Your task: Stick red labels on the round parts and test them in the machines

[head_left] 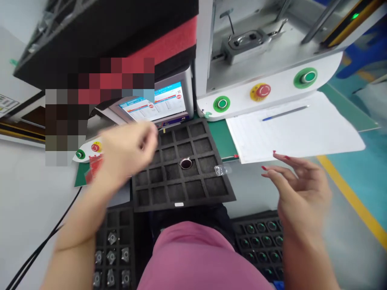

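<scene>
My left hand (130, 147), blurred, is over the left edge of a black foam tray (179, 196) with square compartments. Its fingers are curled closed; whatever they hold, if anything, is hidden. A round dark disc with a pale rim (186, 163) sits in a middle compartment. On the tray's right edge lies a small clear plastic wrapper (222, 170). To the right of the tray, my right hand (302, 187) hovers just below the paper sheets (298, 129), fingers apart and holding nothing.
A machine with a metal fixture (246, 44), green buttons (223, 104) and a red stop button (263, 92) stands behind. A lit screen (169, 100) is at centre left. A pen (286, 113) lies on the paper. Lower trays hold wrapped parts (111, 256) and round parts (266, 241). Cables (45, 241) hang left.
</scene>
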`<action>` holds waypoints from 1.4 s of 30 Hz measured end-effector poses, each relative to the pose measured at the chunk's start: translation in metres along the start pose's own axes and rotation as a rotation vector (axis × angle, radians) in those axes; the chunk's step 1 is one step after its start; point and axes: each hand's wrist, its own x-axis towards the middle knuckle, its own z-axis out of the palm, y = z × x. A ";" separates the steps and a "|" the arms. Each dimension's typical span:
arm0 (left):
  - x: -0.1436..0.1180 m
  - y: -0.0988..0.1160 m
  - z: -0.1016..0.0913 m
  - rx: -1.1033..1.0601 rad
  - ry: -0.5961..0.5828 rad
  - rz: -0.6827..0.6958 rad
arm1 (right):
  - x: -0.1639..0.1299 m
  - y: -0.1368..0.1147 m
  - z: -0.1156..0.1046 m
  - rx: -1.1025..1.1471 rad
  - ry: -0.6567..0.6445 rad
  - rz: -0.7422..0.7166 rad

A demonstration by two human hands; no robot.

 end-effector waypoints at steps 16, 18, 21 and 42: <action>-0.083 -0.058 0.168 0.033 0.166 0.307 | -0.034 0.014 0.027 0.098 -0.359 -0.007; -0.093 -0.057 0.161 0.020 0.266 0.395 | -0.042 0.016 0.034 0.134 -0.381 0.018; -0.114 -0.052 0.149 0.040 0.447 0.532 | -0.058 0.020 0.048 0.186 -0.424 0.078; -0.191 -0.071 0.126 -1.192 -0.218 -0.217 | -0.121 0.020 0.066 0.164 -0.843 0.103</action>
